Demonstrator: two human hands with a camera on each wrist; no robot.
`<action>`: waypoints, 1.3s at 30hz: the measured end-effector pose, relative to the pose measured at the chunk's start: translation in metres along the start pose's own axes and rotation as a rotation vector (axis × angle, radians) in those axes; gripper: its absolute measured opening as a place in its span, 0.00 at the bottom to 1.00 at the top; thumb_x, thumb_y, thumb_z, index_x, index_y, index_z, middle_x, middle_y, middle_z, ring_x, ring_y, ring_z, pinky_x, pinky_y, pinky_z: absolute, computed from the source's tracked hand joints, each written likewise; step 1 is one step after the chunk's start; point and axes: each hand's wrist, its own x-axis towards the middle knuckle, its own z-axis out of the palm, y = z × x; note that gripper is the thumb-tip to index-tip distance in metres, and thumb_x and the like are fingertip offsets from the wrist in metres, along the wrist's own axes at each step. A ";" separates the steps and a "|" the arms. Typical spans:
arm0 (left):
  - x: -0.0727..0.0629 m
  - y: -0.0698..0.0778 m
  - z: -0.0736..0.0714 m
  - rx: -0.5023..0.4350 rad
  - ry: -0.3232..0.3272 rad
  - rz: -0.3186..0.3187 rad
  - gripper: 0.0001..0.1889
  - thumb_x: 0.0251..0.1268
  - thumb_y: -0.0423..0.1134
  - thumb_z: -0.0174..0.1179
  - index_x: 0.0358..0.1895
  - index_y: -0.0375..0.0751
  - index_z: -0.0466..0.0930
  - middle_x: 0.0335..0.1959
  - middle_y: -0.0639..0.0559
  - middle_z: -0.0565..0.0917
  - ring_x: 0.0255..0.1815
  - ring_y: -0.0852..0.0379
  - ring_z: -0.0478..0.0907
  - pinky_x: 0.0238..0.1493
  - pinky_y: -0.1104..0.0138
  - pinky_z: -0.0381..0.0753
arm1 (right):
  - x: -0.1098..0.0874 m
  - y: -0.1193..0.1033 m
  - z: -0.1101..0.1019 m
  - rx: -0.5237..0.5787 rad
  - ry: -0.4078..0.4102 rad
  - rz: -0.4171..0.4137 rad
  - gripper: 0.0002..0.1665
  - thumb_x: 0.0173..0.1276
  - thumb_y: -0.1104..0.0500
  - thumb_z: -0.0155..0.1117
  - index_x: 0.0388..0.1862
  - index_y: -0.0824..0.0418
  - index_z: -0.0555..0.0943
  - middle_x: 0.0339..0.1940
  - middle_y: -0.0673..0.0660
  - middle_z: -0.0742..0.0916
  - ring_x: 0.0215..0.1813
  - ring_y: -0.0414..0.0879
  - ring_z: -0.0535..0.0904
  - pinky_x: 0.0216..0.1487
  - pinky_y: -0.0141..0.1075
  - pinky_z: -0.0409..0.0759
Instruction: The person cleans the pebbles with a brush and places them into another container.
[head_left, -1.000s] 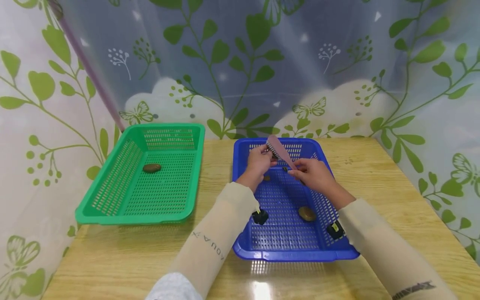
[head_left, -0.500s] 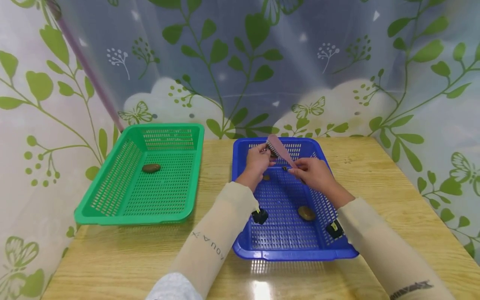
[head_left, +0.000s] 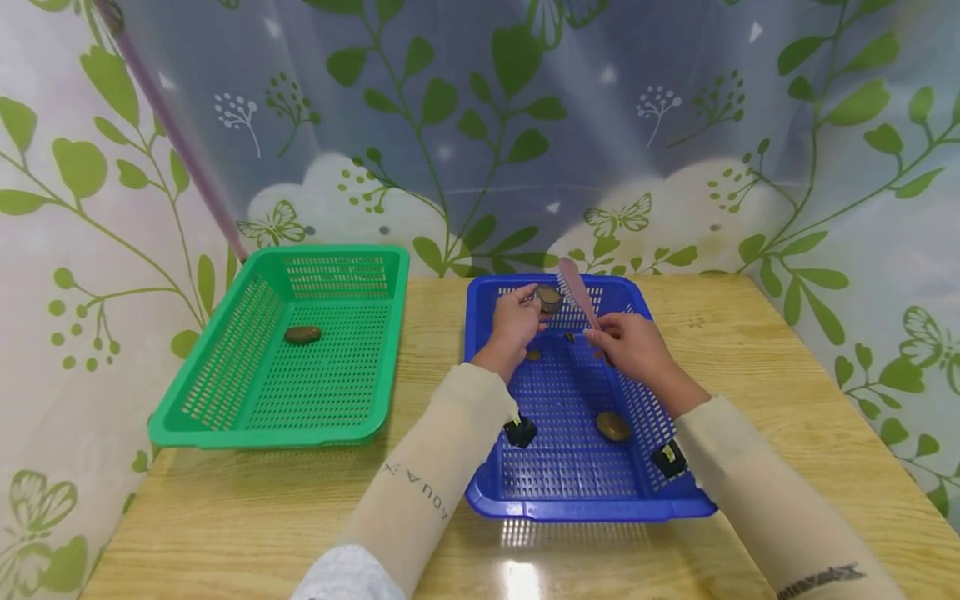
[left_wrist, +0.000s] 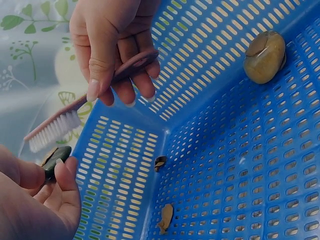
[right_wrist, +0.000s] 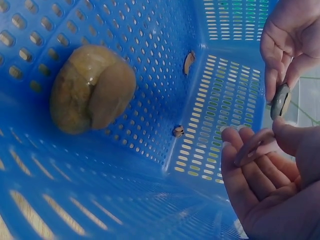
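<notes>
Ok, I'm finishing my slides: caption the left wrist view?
Right hand holds a pink, white-bristled brush near the dark stone in the left hand; a brown stone rests inside the blue basket.

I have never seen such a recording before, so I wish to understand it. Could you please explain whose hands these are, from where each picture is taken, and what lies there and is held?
There is no machine here: a person works with two bare hands. The wide picture comes from a camera on the head; the closer ones come from cameras on the left and right wrists.

On the wooden table stand two plastic baskets. The green basket has one brown stone in it. The blue basket has a yellowish-brown stone and some small brown pieces that I cannot identify.

The left hand holds what looks like a dark stone; the right hand holds a pink brush with white bristles.
</notes>
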 end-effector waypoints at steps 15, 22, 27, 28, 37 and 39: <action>-0.003 -0.002 0.000 0.020 -0.040 -0.007 0.19 0.75 0.28 0.46 0.66 0.33 0.71 0.54 0.36 0.81 0.47 0.48 0.82 0.38 0.69 0.82 | 0.000 -0.001 0.003 0.045 -0.057 -0.071 0.17 0.72 0.54 0.61 0.50 0.65 0.82 0.28 0.59 0.86 0.22 0.45 0.73 0.24 0.37 0.70; -0.004 0.001 0.000 0.028 -0.035 -0.016 0.19 0.75 0.29 0.46 0.66 0.35 0.72 0.53 0.38 0.82 0.45 0.50 0.83 0.46 0.61 0.83 | 0.000 -0.001 0.001 0.035 -0.067 -0.055 0.17 0.71 0.54 0.62 0.51 0.64 0.82 0.30 0.59 0.87 0.23 0.45 0.74 0.24 0.36 0.71; -0.003 0.003 0.000 0.031 -0.019 -0.019 0.20 0.76 0.31 0.46 0.68 0.38 0.69 0.55 0.40 0.82 0.45 0.52 0.82 0.46 0.62 0.82 | 0.001 -0.002 0.000 0.035 -0.070 -0.021 0.17 0.72 0.52 0.61 0.49 0.64 0.82 0.26 0.56 0.85 0.23 0.45 0.73 0.24 0.36 0.71; -0.003 0.004 0.000 0.030 -0.011 -0.017 0.20 0.76 0.31 0.47 0.68 0.38 0.70 0.55 0.41 0.82 0.45 0.51 0.82 0.46 0.62 0.82 | 0.001 -0.002 0.000 0.035 -0.074 -0.014 0.17 0.72 0.52 0.61 0.49 0.64 0.81 0.26 0.55 0.85 0.23 0.45 0.73 0.24 0.36 0.71; -0.004 0.001 0.004 0.033 0.025 0.014 0.19 0.75 0.29 0.47 0.66 0.36 0.72 0.54 0.39 0.81 0.47 0.47 0.82 0.41 0.65 0.82 | -0.002 -0.003 -0.003 -0.004 -0.099 0.015 0.21 0.73 0.51 0.60 0.52 0.68 0.79 0.30 0.60 0.88 0.25 0.45 0.75 0.28 0.37 0.73; -0.005 0.001 0.004 0.026 0.034 0.017 0.19 0.75 0.29 0.47 0.66 0.36 0.72 0.55 0.38 0.81 0.48 0.46 0.83 0.40 0.66 0.81 | -0.002 -0.002 -0.003 -0.006 -0.099 0.014 0.21 0.73 0.51 0.59 0.51 0.68 0.79 0.29 0.59 0.88 0.25 0.45 0.76 0.29 0.37 0.73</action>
